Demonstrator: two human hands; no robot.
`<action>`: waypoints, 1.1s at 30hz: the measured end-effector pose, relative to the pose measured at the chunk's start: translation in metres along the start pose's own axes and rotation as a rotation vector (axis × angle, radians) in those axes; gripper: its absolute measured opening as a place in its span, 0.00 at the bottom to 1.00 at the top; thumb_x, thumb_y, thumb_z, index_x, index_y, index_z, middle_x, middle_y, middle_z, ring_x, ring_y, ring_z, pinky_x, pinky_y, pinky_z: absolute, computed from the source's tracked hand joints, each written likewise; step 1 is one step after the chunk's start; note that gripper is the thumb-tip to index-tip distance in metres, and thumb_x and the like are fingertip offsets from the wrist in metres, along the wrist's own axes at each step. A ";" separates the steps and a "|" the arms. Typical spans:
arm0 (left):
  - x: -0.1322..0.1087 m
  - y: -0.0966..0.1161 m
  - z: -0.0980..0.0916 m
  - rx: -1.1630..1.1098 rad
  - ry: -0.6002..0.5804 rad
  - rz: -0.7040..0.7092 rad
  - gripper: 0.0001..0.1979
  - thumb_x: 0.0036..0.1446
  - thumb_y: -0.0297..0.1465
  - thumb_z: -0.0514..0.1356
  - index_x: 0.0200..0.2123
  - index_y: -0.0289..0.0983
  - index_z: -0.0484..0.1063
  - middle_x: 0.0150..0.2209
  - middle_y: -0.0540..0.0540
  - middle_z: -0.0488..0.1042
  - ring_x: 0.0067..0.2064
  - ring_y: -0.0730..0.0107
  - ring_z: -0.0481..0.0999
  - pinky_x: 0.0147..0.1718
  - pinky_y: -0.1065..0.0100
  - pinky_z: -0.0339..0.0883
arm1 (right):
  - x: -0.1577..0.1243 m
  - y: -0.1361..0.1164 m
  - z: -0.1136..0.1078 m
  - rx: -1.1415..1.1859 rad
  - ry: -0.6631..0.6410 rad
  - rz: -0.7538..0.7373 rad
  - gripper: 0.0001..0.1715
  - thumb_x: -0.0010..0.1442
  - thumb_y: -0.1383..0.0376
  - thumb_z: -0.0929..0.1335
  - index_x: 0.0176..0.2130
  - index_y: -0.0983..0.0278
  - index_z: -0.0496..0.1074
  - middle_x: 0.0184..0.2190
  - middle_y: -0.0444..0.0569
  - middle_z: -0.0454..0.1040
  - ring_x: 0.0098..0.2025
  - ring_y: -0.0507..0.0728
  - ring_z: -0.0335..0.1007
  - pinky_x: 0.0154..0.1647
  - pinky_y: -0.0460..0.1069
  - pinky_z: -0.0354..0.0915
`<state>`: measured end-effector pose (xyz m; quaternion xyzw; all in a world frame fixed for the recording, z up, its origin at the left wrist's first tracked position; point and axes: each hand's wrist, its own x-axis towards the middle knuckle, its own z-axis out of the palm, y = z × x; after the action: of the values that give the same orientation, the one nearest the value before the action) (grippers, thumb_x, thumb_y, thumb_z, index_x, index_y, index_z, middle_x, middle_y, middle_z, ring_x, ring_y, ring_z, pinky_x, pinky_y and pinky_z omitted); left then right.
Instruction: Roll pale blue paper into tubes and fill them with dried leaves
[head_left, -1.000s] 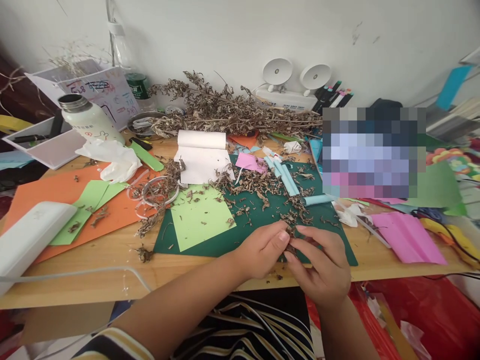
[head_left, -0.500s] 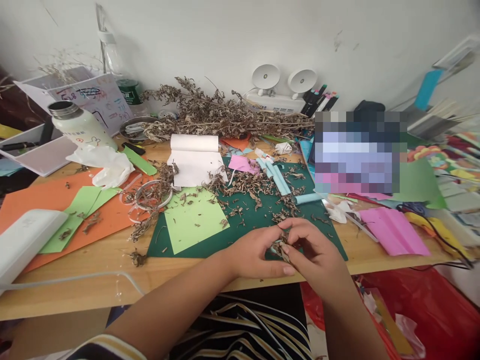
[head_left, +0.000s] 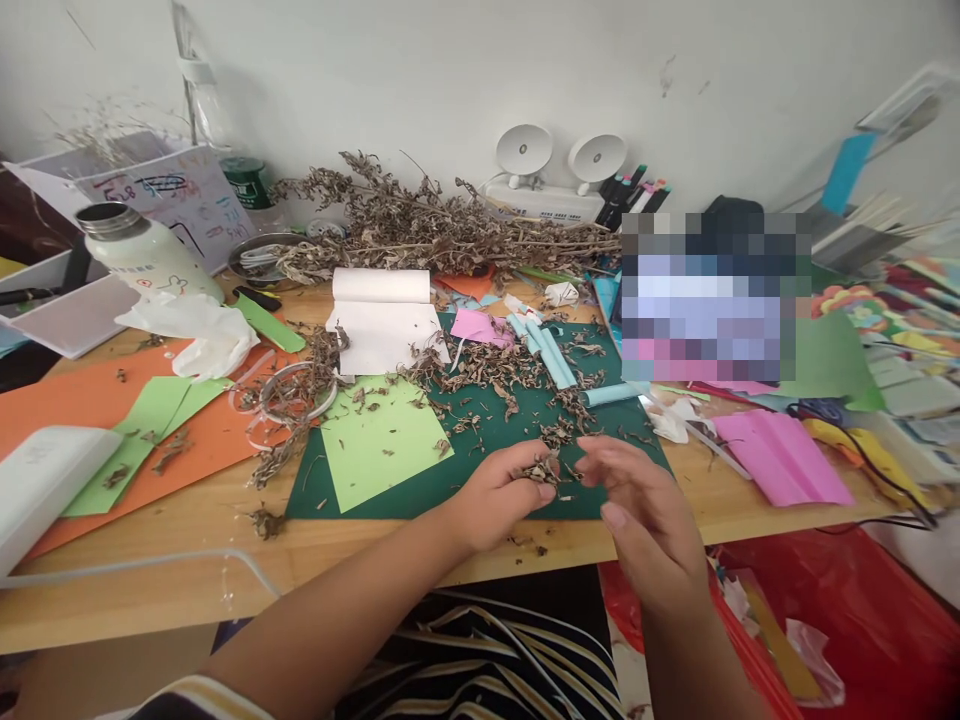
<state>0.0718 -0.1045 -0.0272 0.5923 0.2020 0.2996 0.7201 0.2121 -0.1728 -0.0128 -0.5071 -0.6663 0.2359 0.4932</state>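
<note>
Left hand (head_left: pixel 495 495) pinching dried leaves (head_left: pixel 541 470), over mat (head_left: pixel 420 492) front edge

Brown dried leaves (head_left: pixel 541 468) on a dark green mat (head_left: pixel 495 450); lime-green sheet (head_left: pixel 382 440), orange paper (head_left: pixel 82 390), pink paper (head_left: pixel 780 455), pale blue paper rolls (head_left: pixel 551 355), white paper roll (head_left: pixel 382 310), tan wooden bench (head_left: pixel 187 570), red bag (head_left: pixel 847 600), black garment (head_left: pixel 510 650) striped cream and yellow.
</note>
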 end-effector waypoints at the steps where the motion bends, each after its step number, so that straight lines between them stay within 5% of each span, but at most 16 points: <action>1: 0.000 0.001 0.000 -0.025 0.001 -0.010 0.03 0.42 0.28 0.50 0.22 0.34 0.56 0.22 0.52 0.54 0.26 0.76 0.54 0.26 0.72 0.50 | 0.000 0.003 0.002 0.005 -0.007 0.019 0.20 0.55 0.69 0.59 0.47 0.56 0.59 0.47 0.50 0.61 0.47 0.57 0.58 0.39 0.52 0.62; 8: 0.001 -0.001 0.000 -0.031 -0.061 0.028 0.02 0.40 0.25 0.49 0.19 0.34 0.56 0.21 0.52 0.54 0.26 0.77 0.53 0.26 0.74 0.51 | 0.007 0.007 0.011 -0.017 -0.062 -0.063 0.18 0.53 0.73 0.61 0.43 0.56 0.63 0.42 0.48 0.62 0.45 0.54 0.59 0.42 0.52 0.61; 15: 0.002 -0.002 -0.005 0.121 -0.138 0.049 0.02 0.45 0.27 0.51 0.24 0.33 0.59 0.23 0.52 0.56 0.27 0.77 0.56 0.28 0.74 0.54 | 0.021 -0.005 -0.001 -0.358 -0.171 -0.356 0.13 0.51 0.74 0.62 0.37 0.61 0.65 0.41 0.50 0.62 0.44 0.56 0.57 0.42 0.54 0.58; 22: 0.000 -0.001 -0.011 0.214 -0.268 0.041 0.10 0.42 0.28 0.55 0.31 0.33 0.61 0.25 0.52 0.60 0.28 0.76 0.60 0.28 0.75 0.58 | 0.031 -0.029 -0.013 -0.698 -0.316 -0.426 0.07 0.50 0.73 0.63 0.29 0.63 0.67 0.41 0.47 0.67 0.41 0.56 0.57 0.41 0.54 0.59; 28: -0.003 -0.001 -0.010 0.344 -0.320 0.175 0.16 0.45 0.37 0.55 0.36 0.33 0.63 0.34 0.46 0.66 0.37 0.67 0.65 0.38 0.68 0.59 | 0.032 -0.056 -0.014 -1.005 -0.618 -0.358 0.09 0.53 0.67 0.60 0.30 0.61 0.69 0.54 0.43 0.59 0.49 0.62 0.56 0.41 0.58 0.57; 33: -0.001 -0.001 -0.009 0.363 -0.325 0.202 0.19 0.47 0.44 0.51 0.35 0.33 0.62 0.31 0.47 0.65 0.33 0.69 0.63 0.33 0.70 0.59 | 0.023 -0.061 -0.013 -0.983 -0.608 -0.230 0.12 0.54 0.63 0.59 0.34 0.62 0.69 0.55 0.49 0.56 0.52 0.63 0.55 0.44 0.61 0.56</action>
<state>0.0653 -0.0983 -0.0301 0.7692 0.0740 0.2297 0.5917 0.1964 -0.1774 0.0515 -0.5105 -0.8596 -0.0211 0.0094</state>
